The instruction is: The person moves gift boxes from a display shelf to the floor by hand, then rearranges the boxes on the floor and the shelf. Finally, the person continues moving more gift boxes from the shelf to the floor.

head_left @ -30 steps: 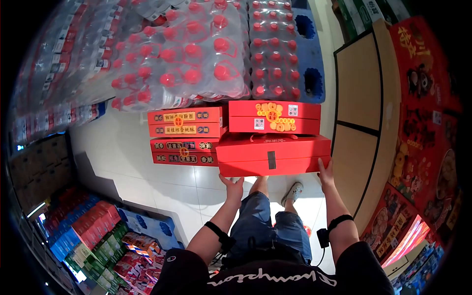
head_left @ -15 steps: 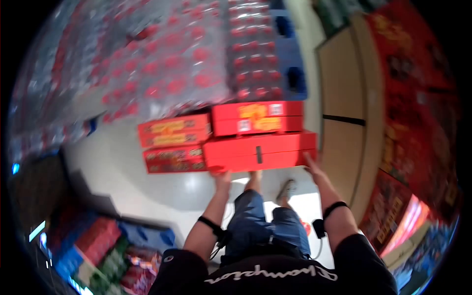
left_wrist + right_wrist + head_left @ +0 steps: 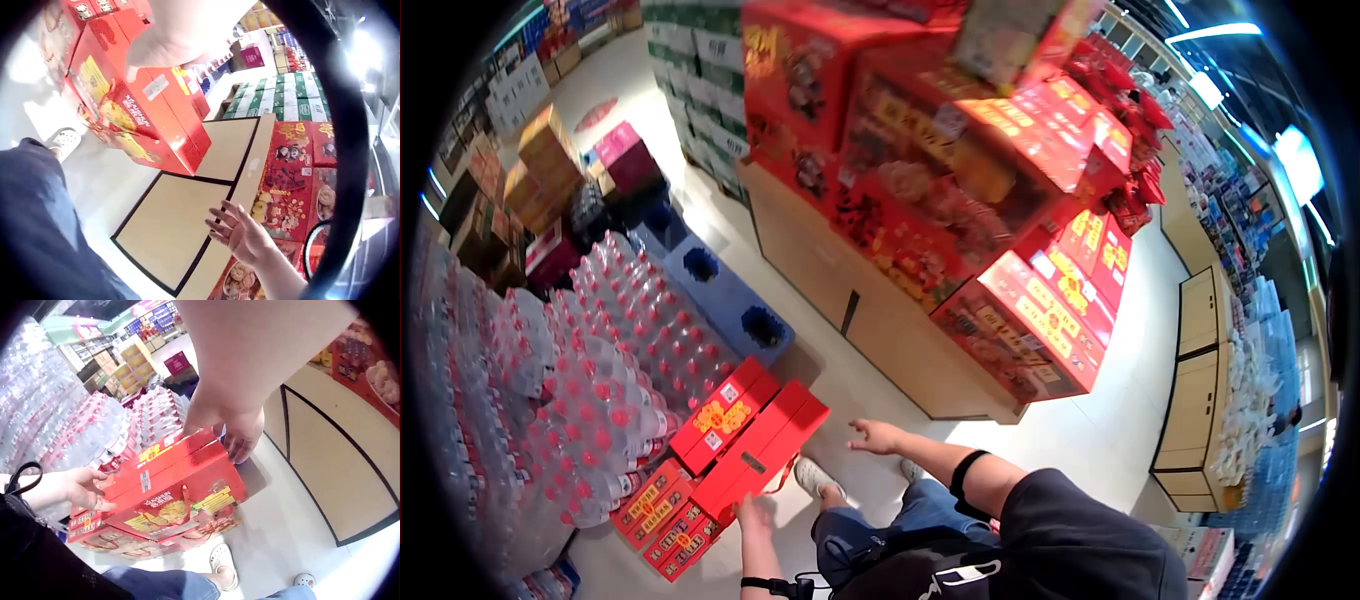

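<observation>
A red gift box with a cord handle lies on top of a low group of several red boxes on the floor. My left hand is at its near left corner, fingers loosely extended; in the left wrist view that hand overlaps the box top. My right hand is off the box's right end with its fingers spread, holding nothing. In the right wrist view the right hand hangs loosely by the box's far end. Another red box with yellow print lies right behind, and smaller-faced boxes sit to the left.
Shrink-wrapped bottles with red caps stand behind the boxes, beside a blue pallet. To the right is a wooden display stand piled with red gift packs. My shoes are on pale floor tiles.
The head view has swung right, bringing the display and aisle into sight. Both hands held the top box's near corners earlier; the right hand has come away, and the left has loosened at its corner.
</observation>
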`<action>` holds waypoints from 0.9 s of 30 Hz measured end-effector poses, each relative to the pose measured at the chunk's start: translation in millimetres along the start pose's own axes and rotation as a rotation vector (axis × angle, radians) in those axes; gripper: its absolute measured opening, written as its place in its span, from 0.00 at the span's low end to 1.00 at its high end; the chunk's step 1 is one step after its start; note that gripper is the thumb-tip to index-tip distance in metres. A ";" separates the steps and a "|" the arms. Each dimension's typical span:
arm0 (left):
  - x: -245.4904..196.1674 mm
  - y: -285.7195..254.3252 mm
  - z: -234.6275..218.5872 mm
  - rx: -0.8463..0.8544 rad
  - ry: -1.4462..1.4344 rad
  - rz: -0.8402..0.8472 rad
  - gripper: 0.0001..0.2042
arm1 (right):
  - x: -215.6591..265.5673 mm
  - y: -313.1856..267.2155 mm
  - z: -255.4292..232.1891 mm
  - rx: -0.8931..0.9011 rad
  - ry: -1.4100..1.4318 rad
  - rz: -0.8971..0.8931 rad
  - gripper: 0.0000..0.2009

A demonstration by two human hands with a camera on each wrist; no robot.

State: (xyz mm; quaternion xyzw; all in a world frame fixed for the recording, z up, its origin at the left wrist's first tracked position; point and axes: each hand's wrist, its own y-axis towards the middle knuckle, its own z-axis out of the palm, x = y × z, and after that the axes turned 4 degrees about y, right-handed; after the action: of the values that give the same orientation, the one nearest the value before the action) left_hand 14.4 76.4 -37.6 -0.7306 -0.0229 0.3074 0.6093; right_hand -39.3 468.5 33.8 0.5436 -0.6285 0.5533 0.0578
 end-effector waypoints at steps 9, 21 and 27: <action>33.8 -207.0 91.2 0.295 0.212 0.431 0.19 | -159.8 -168.4 -90.4 0.112 -0.226 -0.159 0.39; 166.8 -411.7 151.7 0.365 0.473 0.651 0.21 | -471.7 -390.3 -174.7 -0.112 -0.167 0.299 0.39; 265.8 -427.0 164.1 0.336 0.571 0.703 0.22 | -503.4 -460.3 -196.2 -0.116 -0.144 0.249 0.34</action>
State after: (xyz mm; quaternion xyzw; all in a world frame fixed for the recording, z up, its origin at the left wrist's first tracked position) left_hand 297.1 438.2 225.3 -0.6406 0.4436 0.2814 0.5600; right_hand 403.4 1022.7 60.3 0.4957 -0.7243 0.4786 -0.0253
